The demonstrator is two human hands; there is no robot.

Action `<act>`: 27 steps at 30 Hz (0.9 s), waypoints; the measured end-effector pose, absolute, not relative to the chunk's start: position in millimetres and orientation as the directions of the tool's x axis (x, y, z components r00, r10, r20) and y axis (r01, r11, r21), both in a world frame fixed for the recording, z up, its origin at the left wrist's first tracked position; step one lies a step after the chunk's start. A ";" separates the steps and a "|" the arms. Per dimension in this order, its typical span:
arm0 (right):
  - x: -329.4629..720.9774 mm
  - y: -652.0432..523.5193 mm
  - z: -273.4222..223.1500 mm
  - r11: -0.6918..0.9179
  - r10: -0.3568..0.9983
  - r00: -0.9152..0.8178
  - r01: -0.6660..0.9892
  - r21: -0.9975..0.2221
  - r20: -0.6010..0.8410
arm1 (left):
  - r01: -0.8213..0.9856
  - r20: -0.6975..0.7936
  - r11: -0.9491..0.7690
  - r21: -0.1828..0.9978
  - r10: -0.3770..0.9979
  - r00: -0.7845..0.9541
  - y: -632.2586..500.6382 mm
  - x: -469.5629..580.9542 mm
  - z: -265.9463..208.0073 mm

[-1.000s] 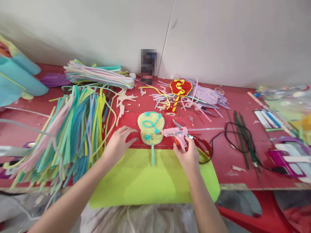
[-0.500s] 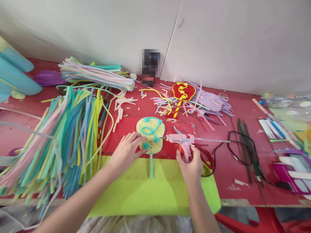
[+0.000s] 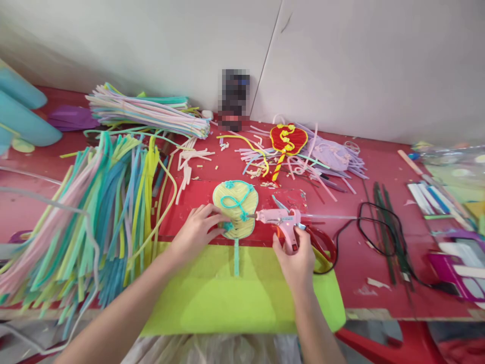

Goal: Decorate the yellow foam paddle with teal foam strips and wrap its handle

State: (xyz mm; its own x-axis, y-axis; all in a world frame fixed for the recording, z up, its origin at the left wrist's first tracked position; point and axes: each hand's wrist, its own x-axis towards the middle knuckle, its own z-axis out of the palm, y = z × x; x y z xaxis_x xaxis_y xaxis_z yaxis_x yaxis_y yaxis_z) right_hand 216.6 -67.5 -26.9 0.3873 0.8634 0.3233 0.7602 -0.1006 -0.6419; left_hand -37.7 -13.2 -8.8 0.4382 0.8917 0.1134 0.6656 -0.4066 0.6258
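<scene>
A pale yellow pipe-cleaner fan (image 3: 237,194) lies on the mat, with a teal curl, small teal flowers and a pale green handle (image 3: 236,257). At its left edge, the fingers of my left hand (image 3: 199,230) are closed around the rim, partly covering a teal flower (image 3: 228,226). Wrapped round the grip of a pink hot glue gun (image 3: 278,217) is my right hand (image 3: 297,253). The gun's nozzle points left and reaches the teal flower (image 3: 243,216) at the fan's right side. A clear glue stick (image 3: 329,217) sticks out behind the gun.
Bundled pipe cleaners (image 3: 113,202) crowd the left side. Behind lie a red and yellow fan (image 3: 288,140) and lilac stems (image 3: 333,154). Red-handled scissors (image 3: 322,242) rest beside my right hand. A black cord (image 3: 397,242) loops over dark green sticks (image 3: 382,222) to the right.
My left fingers have shifted slightly over the lower left flower and cover more of it. The glue gun's tip stays at the right-hand flower; the view has moved a little.
</scene>
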 end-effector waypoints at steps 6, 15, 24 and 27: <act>215.6 -68.5 -25.8 -0.094 0.868 0.384 0.749 -0.656 0.315 | 0.738 0.110 -0.374 0.561 0.918 0.381 -13.3 -33.6 -6.4; 216.4 -68.8 -26.5 -0.093 0.872 0.376 0.756 -0.648 0.314 | 0.684 0.121 -0.412 0.602 0.894 0.431 -14.4 -34.9 -5.9; 214.1 -69.2 -26.0 -0.103 0.877 0.385 0.735 -0.670 0.288 | 0.719 0.102 -0.339 0.607 0.930 0.353 -10.8 -27.1 -10.2; 212.6 -68.9 -24.7 -0.096 0.875 0.384 0.735 -0.672 0.296 | 0.750 0.101 -0.307 0.586 0.946 0.308 -14.1 -22.2 -8.0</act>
